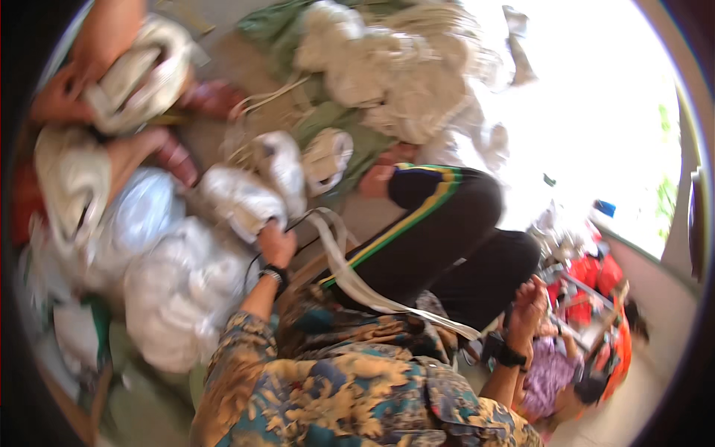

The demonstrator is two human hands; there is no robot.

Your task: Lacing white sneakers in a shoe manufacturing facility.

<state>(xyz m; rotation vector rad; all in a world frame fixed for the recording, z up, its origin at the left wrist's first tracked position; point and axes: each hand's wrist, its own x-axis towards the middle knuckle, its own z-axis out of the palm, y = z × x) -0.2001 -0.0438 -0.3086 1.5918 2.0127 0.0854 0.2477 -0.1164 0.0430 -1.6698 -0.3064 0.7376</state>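
My left hand (pixel 277 244) is closed at the near end of a white plastic-wrapped roll (pixel 242 201) on the floor, its fingertips partly hidden and blurred. Beside it stand another wrapped white roll (pixel 281 167) and a shorter one (pixel 328 158). A flat cream strap (pixel 350 276) runs from near my left hand across my lap toward my right wrist. My right hand (pixel 527 305) is raised at the right, fingers pointing up and a little bent, with nothing seen in it.
Big cream bundles of strapping (pixel 402 74) lie on green sheeting at the back. At the far left, another person's hand (pixel 63 97) is at a coiled cream roll (pixel 153 74). Clear plastic bags (pixel 179 290) pile up at my left. People in purple (pixel 551 376) and orange sit at the right.
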